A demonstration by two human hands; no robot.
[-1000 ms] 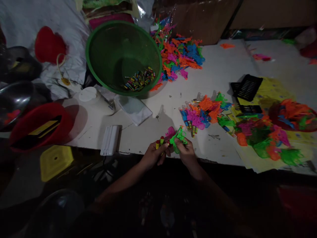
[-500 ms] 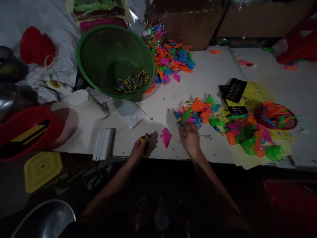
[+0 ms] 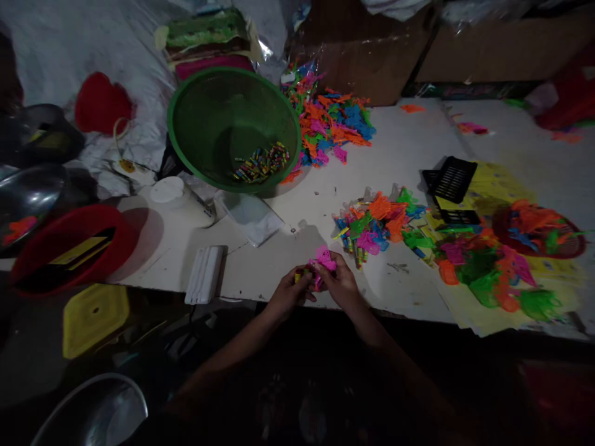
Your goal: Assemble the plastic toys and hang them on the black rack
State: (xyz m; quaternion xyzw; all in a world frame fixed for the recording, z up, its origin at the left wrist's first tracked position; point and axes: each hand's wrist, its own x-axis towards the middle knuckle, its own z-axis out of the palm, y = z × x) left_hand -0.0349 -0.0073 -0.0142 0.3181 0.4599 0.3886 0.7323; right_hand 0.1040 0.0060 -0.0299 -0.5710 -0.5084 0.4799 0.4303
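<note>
My left hand (image 3: pixel 289 292) is closed on a small yellow cylinder (image 3: pixel 298 276), and its fingertips meet the pink piece. Between the fingers of my right hand (image 3: pixel 341 282) is a pink plastic toy piece (image 3: pixel 324 257) with a lacy upper part. Both hands come together just above the table's front edge. To their right lies a heap of orange, green, blue and pink plastic pieces (image 3: pixel 382 210), with several small yellow-banded cylinders (image 3: pixel 361 254) at its near side. Fingers cover part of what each hand holds.
A green basin (image 3: pixel 174 133) at the back holds many small coloured cylinders. Behind it lies a larger heap of plastic pieces (image 3: pixel 337 121). A white jar (image 3: pixel 188 204), white power strip (image 3: pixel 203 275) and red basin (image 3: pixel 127 229) stand left; a red basket (image 3: pixel 574 248) and black trays (image 3: pixel 453 179) lie right.
My right hand has moved left from the heap and picked up the pink piece from the table. My left hand has come right to meet it. The view has shifted slightly.
</note>
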